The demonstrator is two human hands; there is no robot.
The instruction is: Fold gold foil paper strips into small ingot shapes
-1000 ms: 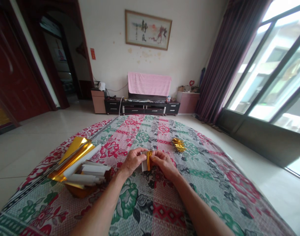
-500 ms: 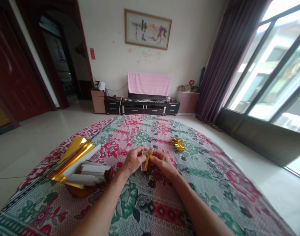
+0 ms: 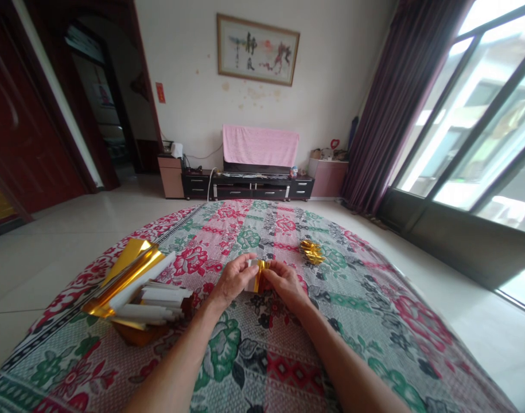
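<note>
Between my two hands is a small piece of gold foil paper (image 3: 259, 277), gold on one face and whitish on the other, with folds along its middle. My left hand (image 3: 235, 281) pinches its pale left side between thumb and fingers. On the right, my right hand (image 3: 285, 281) grips the gold, folded side; its fingertips partly cover the paper. Beyond my right hand lies a bundle of folded gold foil pieces (image 3: 312, 252). To the left of my left hand rests a pile of gold and white foil paper sheets (image 3: 152, 304), some rolled or curled.
A patterned floral cloth (image 3: 228, 344) covers the round table under my hands. Farther off stand a low black TV cabinet (image 3: 251, 188) and a screen draped with a pink towel (image 3: 261, 145). Purple curtains (image 3: 400, 109) hang beside the window at right.
The paper now lies flatter, with a wider gold band showing between my fingers. My left fingers have shifted slightly over its pale side. The pile and the folded bundle stay put.
</note>
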